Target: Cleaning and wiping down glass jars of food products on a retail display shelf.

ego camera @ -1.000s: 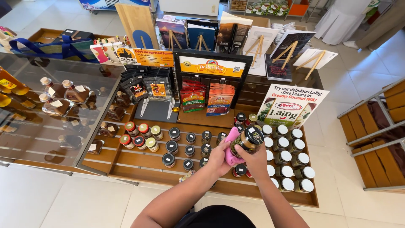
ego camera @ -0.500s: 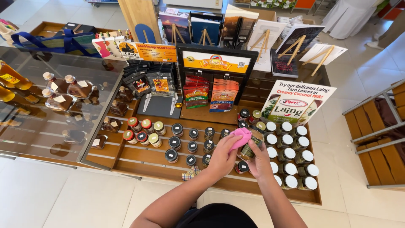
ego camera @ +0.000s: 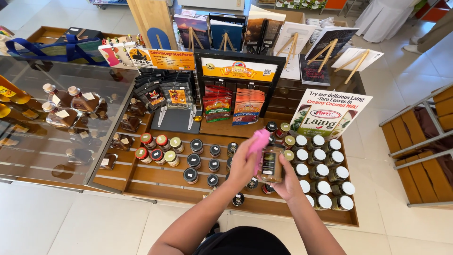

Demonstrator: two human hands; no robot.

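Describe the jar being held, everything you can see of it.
The jar is small, looks like glass, and holds a brownish paste, with a dark label on its side. It is lifted upright above the wooden display shelf, over the rows of similar jars. The right hand grips it from below and behind, while the left hand presses a pink cloth over its top, hiding the lid.

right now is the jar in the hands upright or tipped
Roughly upright: the jar stands top up in the right hand, label sideways on, while the left hand presses a pink cloth over its top.
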